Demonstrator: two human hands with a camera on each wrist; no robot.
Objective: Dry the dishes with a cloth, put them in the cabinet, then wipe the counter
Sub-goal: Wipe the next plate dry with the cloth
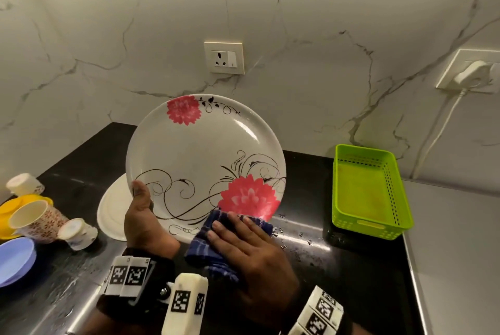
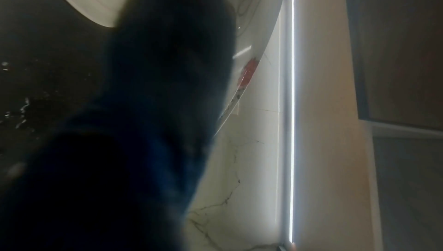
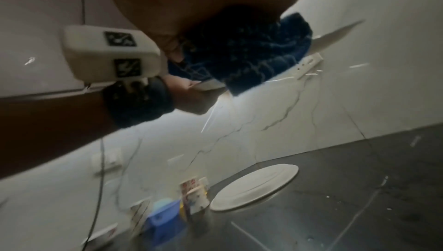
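Nearest, both wrists strapped with white marker blocks. Right hand (image 1: 243, 250) laid fingers-straight over a dark blue checked cloth (image 1: 216, 248), pressing it against the lower rim of the flowered plate (image 1: 200, 156); in the right wrist view, cloth (image 3: 246, 52) bunched under the palm with the thumb against it. Left hand (image 1: 143, 218) gripping the plate's lower left edge, thumb on the face, remaining fingers hidden behind. Plate held up off the bench (image 1: 338, 275), tilted with its face toward the camera: white, two red flowers, black scrollwork. Left wrist view mostly dark and blurred; only the plate's thin edge (image 2: 249, 69) plain there. Water drops scattered on the black bench just right of the cloth. Behind the held plate, a second white plate (image 1: 111, 210) lying upside down on the bench. Further left, patterned cups (image 1: 38, 221) tipped on their sides, touching a yellow dish (image 1: 8, 207) and near a pale blue bowl (image 1: 13, 261). Well right, a green perforated basket (image 1: 370, 194). Beyond, a marble wall with a socket (image 1: 224, 58) and a plugged-in adapter (image 1: 472, 73) at the right.
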